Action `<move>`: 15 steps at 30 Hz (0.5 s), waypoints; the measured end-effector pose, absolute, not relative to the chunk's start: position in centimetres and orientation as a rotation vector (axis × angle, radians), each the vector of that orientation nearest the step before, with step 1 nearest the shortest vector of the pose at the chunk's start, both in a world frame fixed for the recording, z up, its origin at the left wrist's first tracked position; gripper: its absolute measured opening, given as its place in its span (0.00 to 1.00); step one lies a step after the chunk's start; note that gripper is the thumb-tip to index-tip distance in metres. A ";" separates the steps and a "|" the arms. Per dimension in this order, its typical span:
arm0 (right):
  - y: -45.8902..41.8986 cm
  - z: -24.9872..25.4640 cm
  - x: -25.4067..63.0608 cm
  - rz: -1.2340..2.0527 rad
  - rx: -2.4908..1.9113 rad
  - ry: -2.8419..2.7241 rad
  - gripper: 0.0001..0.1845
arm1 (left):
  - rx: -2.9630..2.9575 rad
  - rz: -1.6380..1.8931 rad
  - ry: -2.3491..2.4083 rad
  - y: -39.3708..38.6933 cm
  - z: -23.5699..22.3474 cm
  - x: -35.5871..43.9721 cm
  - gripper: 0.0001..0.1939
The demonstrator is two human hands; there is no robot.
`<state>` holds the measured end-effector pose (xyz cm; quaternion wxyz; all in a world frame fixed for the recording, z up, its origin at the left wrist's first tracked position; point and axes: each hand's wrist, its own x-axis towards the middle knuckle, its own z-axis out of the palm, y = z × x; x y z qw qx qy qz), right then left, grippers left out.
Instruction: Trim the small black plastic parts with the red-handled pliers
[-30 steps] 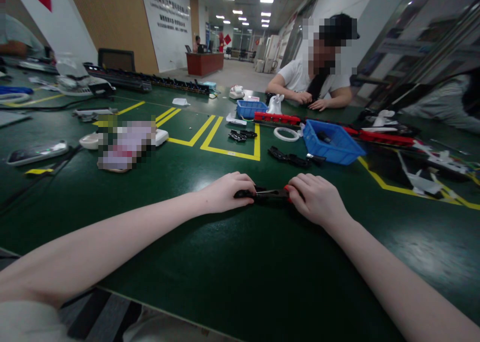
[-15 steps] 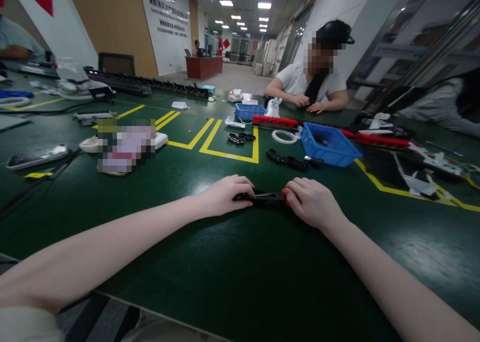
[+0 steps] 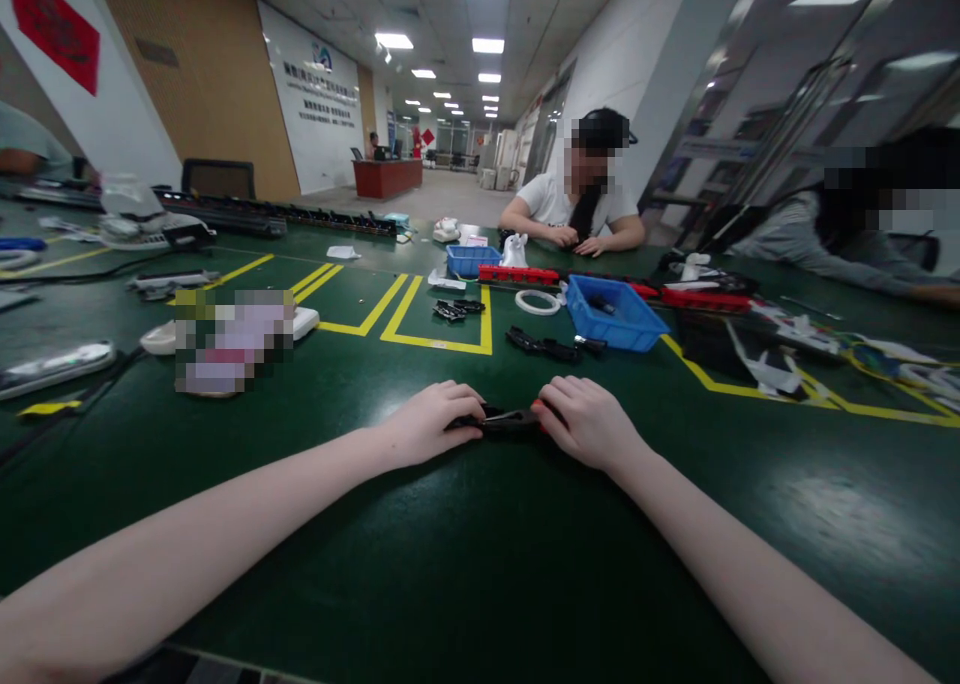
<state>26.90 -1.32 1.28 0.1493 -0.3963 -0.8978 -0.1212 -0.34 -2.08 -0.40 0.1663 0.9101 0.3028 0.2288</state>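
Note:
My right hand is closed round the red handle of a pair of pliers, whose dark metal jaws point left. In my left hand, fingers and thumb pinch a small black part, mostly covered by the fingers. The jaws reach up to this part; whether they grip it cannot be made out. Both hands rest low over the green table. Beyond them lie more black parts and a smaller cluster of black pieces within a yellow tape outline.
A blue bin stands ahead to the right, with a white tape ring beside it. Red strips lie behind. On the left are a blurred phone-like object and a white device. A person sits across the table.
The head view has tilted up and turned slightly right, so the scene sits lower and further left. Both hands keep the same hold on the pliers and the black part.

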 end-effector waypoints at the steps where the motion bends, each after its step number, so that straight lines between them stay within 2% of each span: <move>1: -1.3 1.2 26.9 -0.347 -1.134 -2.575 0.19 | 2.592 0.652 0.866 -2.1 -0.4 -0.3 0.06; 15: -1.1 1.0 27.4 -0.388 -1.148 -2.501 0.19 | 2.647 0.621 0.866 -2.2 -0.3 -0.2 0.06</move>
